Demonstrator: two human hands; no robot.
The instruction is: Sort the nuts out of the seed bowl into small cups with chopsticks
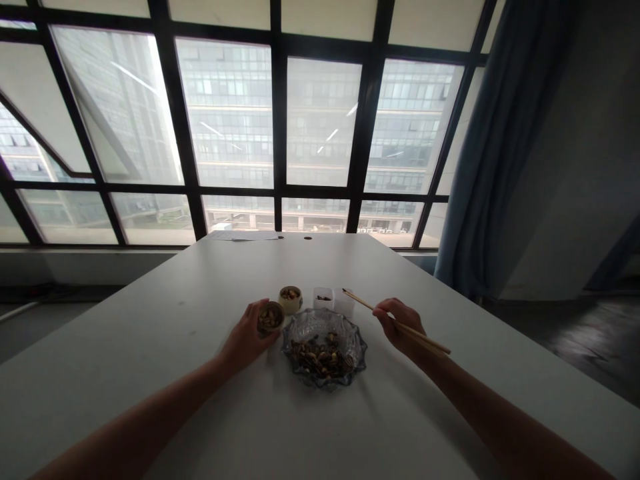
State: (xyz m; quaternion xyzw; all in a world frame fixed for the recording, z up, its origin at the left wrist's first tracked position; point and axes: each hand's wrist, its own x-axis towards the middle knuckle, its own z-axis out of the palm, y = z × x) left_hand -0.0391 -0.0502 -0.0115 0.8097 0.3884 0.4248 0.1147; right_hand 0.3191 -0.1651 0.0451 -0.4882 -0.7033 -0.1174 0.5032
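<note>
My left hand (250,337) is wrapped around a small round cup (271,332) with brownish pieces like seeds or nuts inside. Chopsticks (361,301) are gripped in my right hand (401,322), pointing left. A small dark piece (344,290) shows at their tips, over a clear square container (345,307). Beside that stands another clear container (323,305) with a few dark pieces in it. A second small cup (291,308) of brownish pieces is just behind the held one. Between my hands sits a scalloped glass bowl (353,333) with striped seeds heaped in its near half.
Everything stands on a long white table (220,413). Some papers (245,235) lie at its far end, near two dark round holes. Beyond are dark-framed windows (325,120), one tilted ajar at the left. A blue curtain (495,153) hangs at the right.
</note>
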